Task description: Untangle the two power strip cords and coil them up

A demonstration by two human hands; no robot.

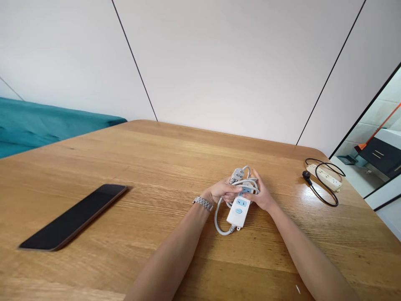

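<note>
Both hands hold a white power strip (236,215) with light-blue socket faces, over the wooden table. Its grey cord (219,223) leaves the near end, loops up on the left and is wound round the far part of the strip. The grey plug (238,173) sticks out at the top of the coils. My left hand (222,190), with a metal watch on the wrist, is closed on the cord and strip from the left, thumb across the coils. My right hand (260,193) grips the strip and coils from the right. Some fingers are hidden beneath.
A second white power strip (324,177) with a black cord and black plug (307,176) lies at the table's right. On the left is a flat black tray-like slab (75,217). Beyond the wooden table (175,159) stand a pale wall and a teal seat (56,125).
</note>
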